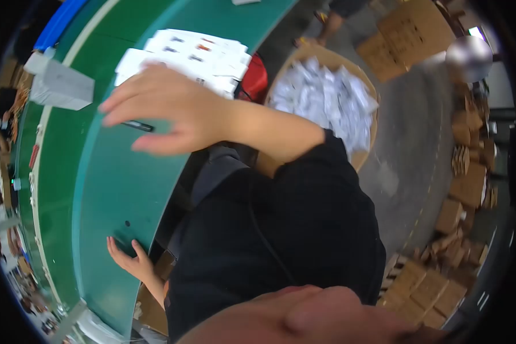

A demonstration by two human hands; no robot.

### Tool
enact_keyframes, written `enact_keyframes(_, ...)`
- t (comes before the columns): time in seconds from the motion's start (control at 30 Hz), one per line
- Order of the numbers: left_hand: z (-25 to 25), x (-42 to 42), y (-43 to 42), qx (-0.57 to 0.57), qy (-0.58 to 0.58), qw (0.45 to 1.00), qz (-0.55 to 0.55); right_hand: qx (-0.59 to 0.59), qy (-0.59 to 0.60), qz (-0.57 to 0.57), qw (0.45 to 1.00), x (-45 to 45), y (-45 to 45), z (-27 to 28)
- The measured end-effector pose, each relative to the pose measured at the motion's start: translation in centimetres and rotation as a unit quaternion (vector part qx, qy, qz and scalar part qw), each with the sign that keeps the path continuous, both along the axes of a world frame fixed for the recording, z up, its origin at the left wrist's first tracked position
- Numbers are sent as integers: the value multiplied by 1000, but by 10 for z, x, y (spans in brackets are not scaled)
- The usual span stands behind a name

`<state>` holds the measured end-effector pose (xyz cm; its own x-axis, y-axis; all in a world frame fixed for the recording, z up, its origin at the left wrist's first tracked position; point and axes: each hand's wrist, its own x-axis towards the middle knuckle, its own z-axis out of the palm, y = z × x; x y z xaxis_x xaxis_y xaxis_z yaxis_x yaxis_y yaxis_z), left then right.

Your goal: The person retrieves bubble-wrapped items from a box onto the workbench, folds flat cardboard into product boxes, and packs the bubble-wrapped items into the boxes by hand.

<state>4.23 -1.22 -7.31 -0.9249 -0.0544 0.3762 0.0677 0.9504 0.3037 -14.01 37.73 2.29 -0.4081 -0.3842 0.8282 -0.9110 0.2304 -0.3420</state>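
Head view puts the right hand [180, 112] up around 10 o'clock, and from where I'm sitting it's a bit blurry, but the fingers are spread with the thumb well apart from them. A slim black bar-shaped item with pale markings [139, 125] shows in the gap between thumb and fingers; I can't tell whether the hand touches it or it's just lying underneath on the smooth green counter [117, 186].

Just past that hand, at 11 o'clock, I've got a pile of flat white card pieces with small dark and orange prints [198, 57]. The hand covers part of its near edge, contact unclear to me.

Left hand [135, 265] is down at 8 o'clock by the counter's edge, fingers loosely apart, nothing visible in them. A small dark round spot [127, 223] sits just beyond it.

Also on my screen: a pale grey box [63, 87] toward 10 o'clock, and a brown cardboard carton [359, 160] at 1 o'clock full of shiny clear-wrapped packets [327, 94].
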Motion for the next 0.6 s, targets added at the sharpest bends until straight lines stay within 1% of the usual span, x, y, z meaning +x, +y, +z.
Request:
enact_keyframes(0.03,0,-2,-3,1,2,1000,0,-32,48,-31,998,13,40,-6)
enact_keyframes(0.07,-2,-4,-3,-4,-7,1000,-10,-146,74,-121,979,23,75,-38)
enact_keyframes(0.1,-2,-5,-3,3,-11,1000,-10,-185,48,-264,945,38,115,-76)
enact_keyframes(0.13,-2,-5,-3,10,-15,1000,-8,-220,-16,-372,902,52,153,-108)
enact_keyframes(0.17,-1,-3,-2,16,-18,1000,-2,-251,-129,-473,835,65,196,-158)
enact_keyframes(0.2,0,-3,0,16,-19,1000,-2,-243,-201,-567,761,77,236,-218)
enact_keyframes(0.23,-1,-3,1,9,-23,1000,0,-157,-360,-629,671,102,278,-275)
enact_keyframes(0.27,-2,-3,0,3,-27,1000,2,-111,-493,-630,590,133,304,-331)
enact_keyframes(0.3,-2,-4,0,-4,-28,1000,4,-61,-613,-612,496,158,323,-382)
enact_keyframes(0.37,-2,-7,0,-27,-35,999,3,-55,-772,-463,433,193,330,-433)
enact_keyframes(0.43,0,-7,2,-48,-36,998,15,57,-762,-525,374,200,313,-450)
enact_keyframes(0.5,4,-9,7,-67,-67,995,5,-69,-624,-689,363,183,293,-484)
enact_keyframes(0.57,7,-10,11,-69,-55,996,33,-248,-649,-671,259,151,295,-466)
enact_keyframes(0.6,8,-11,11,-74,-67,995,27,-303,-632,-671,241,144,301,-464)
